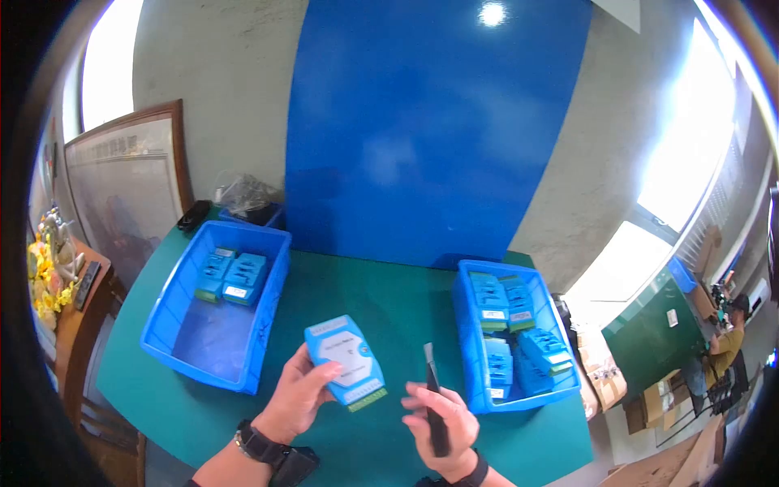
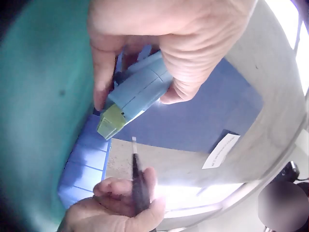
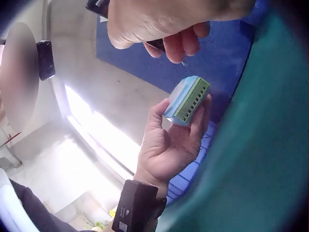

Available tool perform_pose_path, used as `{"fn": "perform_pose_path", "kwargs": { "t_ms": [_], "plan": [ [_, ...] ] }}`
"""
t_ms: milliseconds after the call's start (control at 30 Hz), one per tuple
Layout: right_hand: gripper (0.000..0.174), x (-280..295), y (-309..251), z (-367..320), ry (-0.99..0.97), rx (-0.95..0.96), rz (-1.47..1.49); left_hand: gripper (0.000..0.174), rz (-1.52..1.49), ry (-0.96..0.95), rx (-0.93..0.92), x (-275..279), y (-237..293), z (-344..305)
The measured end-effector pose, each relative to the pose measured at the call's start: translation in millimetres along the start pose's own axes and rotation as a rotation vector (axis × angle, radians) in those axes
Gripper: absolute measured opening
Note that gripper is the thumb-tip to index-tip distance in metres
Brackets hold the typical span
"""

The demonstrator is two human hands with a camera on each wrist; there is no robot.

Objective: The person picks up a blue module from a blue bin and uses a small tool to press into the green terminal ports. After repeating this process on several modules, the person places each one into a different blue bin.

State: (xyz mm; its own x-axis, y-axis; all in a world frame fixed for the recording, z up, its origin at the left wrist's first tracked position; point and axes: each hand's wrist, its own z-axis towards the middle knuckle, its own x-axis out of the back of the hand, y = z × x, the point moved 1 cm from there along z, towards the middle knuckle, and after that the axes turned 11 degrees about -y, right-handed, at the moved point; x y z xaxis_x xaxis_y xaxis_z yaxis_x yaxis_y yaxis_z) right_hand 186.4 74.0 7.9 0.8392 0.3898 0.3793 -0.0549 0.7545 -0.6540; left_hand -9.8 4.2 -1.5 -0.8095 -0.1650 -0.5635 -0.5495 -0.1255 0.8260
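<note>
Left hand [image 1: 294, 395] pinches blue terminal module [image 1: 363, 380], label print [image 1: 347, 351] blurred | right of module: right hand [image 1: 459, 428] grips black-handled tool [image 1: 438, 432], tip [image 1: 428, 352] indistinct

Right wrist view now: the left hand [image 3: 166, 150] pinches a blue module [image 3: 181, 99], its green terminal strip [image 3: 195, 100] angled towards me, above the green table [image 3: 241, 140]. Up top, the right hand [image 3: 164, 21] curls round a dark tool [image 3: 157, 45], just apart from the module.
</note>
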Motion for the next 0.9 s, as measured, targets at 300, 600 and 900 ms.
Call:
{"fn": "perform_pose_path", "kwargs": {
  "t_ms": [300, 600, 900],
  "plan": [
    [0.036, -5, 5, 7, -0.184, 0.188, -0.403, 0.054, 0.029, -0.160, 0.303, -5, -10, -2],
    [0.020, 55, 26, 12, 0.722, -0.149, -0.219, 0.038, 0.204, -0.172, 0.291, -6, -2, -5],
    [0.035, 82, 47, 13, 0.814, -0.313, -0.316, 0.032, 0.229, -0.122, 0.295, -2, -8, 0]
  ]
}}
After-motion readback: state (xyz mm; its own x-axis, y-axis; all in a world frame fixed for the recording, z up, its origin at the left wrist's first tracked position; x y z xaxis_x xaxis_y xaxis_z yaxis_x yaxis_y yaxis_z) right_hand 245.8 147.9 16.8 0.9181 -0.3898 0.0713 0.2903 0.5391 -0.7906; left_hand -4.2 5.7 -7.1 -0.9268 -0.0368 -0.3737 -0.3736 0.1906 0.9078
